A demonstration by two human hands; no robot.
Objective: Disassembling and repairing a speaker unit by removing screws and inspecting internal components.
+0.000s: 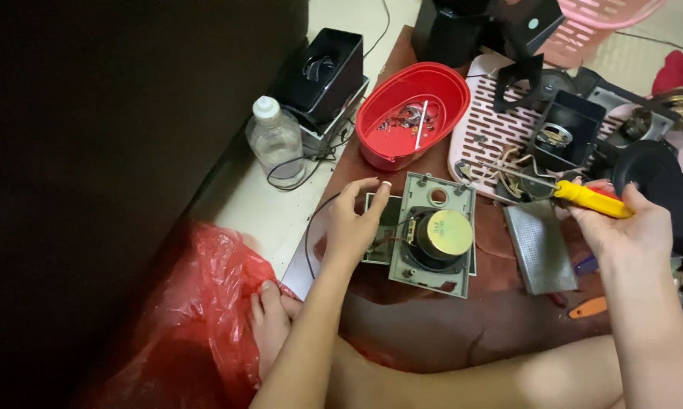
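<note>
Left hand (354, 221) rests loosely curled, fingertips on the top left edge of the grey speaker panel (432, 235), gripping nothing. Right hand (625, 223) is closed around a yellow-handled screwdriver (584, 198), tip pointing left over the pink perforated tray (481, 129). The red bowl (413, 113) sits just behind the panel.

Under my left hand (354, 223) lies the speaker panel (432, 235), a grey rectangular plate face-down on the brown floor mat, its black driver frame and round brass-coloured magnet turned up. My fingertips rest on its upper left corner, beside a small round hole in the plate. A thin dark wire loops out just left of that grip. In my right hand (622, 227) I hold a yellow-handled screwdriver (576, 195), its slim shaft pointing left, away from my palm.
</note>
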